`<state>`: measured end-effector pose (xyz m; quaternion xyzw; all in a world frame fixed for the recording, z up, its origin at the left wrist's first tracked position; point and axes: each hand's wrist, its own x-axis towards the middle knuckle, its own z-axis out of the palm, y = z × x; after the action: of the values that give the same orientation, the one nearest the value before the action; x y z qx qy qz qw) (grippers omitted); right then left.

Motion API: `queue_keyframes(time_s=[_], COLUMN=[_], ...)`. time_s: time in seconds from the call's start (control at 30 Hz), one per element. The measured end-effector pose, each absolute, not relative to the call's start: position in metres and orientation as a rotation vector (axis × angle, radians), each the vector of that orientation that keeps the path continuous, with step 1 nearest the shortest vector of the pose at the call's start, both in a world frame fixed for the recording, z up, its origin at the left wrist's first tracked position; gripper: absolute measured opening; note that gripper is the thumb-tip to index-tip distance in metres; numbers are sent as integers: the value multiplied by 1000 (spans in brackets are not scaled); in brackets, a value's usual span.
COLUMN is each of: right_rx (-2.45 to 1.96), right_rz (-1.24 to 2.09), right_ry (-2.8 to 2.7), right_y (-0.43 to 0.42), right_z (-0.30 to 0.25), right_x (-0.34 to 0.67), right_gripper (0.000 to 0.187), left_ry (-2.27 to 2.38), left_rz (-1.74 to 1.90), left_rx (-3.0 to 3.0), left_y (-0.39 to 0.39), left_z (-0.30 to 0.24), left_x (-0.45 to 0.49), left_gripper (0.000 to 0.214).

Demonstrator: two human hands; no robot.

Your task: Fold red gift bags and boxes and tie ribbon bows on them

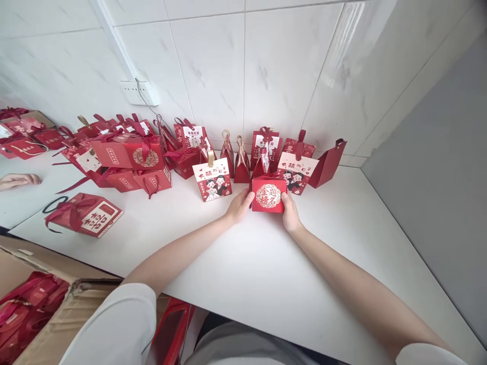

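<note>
Between my two hands is a small red gift box with a round gold-and-white emblem and characters on its front. My left hand grips its left side, and my right hand grips its right side, thumbs toward the front. Its underside is hidden from me. Just behind it stand several tent-shaped red boxes, among them one with a gold loop. A box printed with a cartoon couple stands to the left of my left hand, and a similar one is behind my right hand.
Stacked red boxes with ribbons crowd the table's left side. One ribboned box lies nearer the edge. A cardboard carton of red boxes sits at lower left. Another person's hand rests at far left. A tiled wall borders the table.
</note>
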<state>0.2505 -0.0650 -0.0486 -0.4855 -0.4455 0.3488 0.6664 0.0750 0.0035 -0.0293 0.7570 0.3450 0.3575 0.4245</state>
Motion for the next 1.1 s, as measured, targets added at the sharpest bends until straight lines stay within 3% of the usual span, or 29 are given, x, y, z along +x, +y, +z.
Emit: queue_keyframes(time_s=[0.23, 0.77, 1.1], right_rx=[-1072, -1083, -1025], right_rz=[800, 862, 778], right_ry=[-976, -1035, -1062], right_y=[-67, -69, -72], right_z=[-45, -41, -41], right_x=[253, 254, 251], right_gripper=[50, 46, 48], left_ry=[521, 551, 473], left_rz=[741, 766, 793], left_rx=[1889, 1732, 1686], left_y=[8, 16, 14], left_z=[-28, -33, -25], left_x=[68, 64, 64], left_gripper=[65, 77, 61])
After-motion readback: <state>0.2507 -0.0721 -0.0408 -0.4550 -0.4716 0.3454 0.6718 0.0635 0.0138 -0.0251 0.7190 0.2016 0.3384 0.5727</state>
